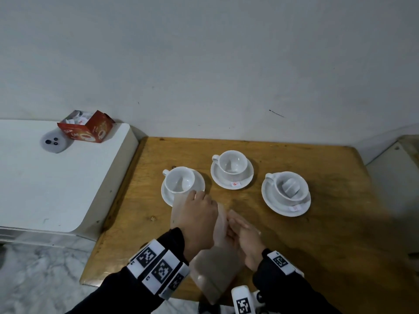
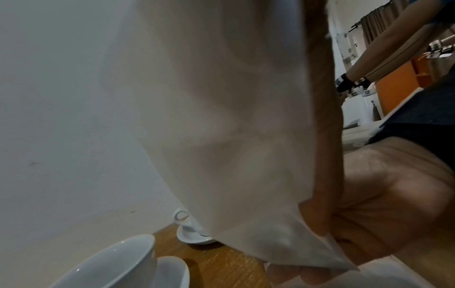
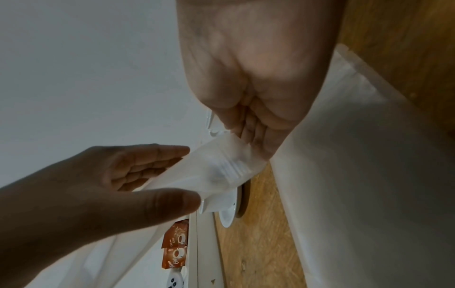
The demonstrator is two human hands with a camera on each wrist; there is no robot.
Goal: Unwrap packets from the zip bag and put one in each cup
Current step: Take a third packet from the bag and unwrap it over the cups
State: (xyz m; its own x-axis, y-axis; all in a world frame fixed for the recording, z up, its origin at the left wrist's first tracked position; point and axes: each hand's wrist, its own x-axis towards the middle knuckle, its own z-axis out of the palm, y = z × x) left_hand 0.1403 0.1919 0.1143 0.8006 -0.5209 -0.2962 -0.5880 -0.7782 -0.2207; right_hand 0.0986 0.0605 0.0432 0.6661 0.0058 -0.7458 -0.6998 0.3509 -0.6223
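Observation:
Three white cups on saucers stand on the wooden table (image 1: 328,245). The middle cup (image 1: 242,155) and the right cup (image 1: 275,177) each hold a white tea bag, with a paper tag on the saucer. I cannot tell what is in the left cup (image 1: 172,177). In front of the cups I hold a frosted zip bag (image 1: 215,268) above the table. My left hand (image 1: 199,214) grips its zip end (image 3: 234,167) from above, fingers curled. My right hand (image 1: 246,236) has the bag's edge between thumb (image 3: 172,202) and fingers (image 3: 147,161). The bag (image 2: 234,136) fills the left wrist view.
A white cabinet top (image 1: 56,189) adjoins the table on the left. It carries an open red tea box (image 1: 87,130) and a grey device (image 1: 53,142). The wall runs close behind the cups. Another person's arm (image 2: 393,48) shows far off in the left wrist view.

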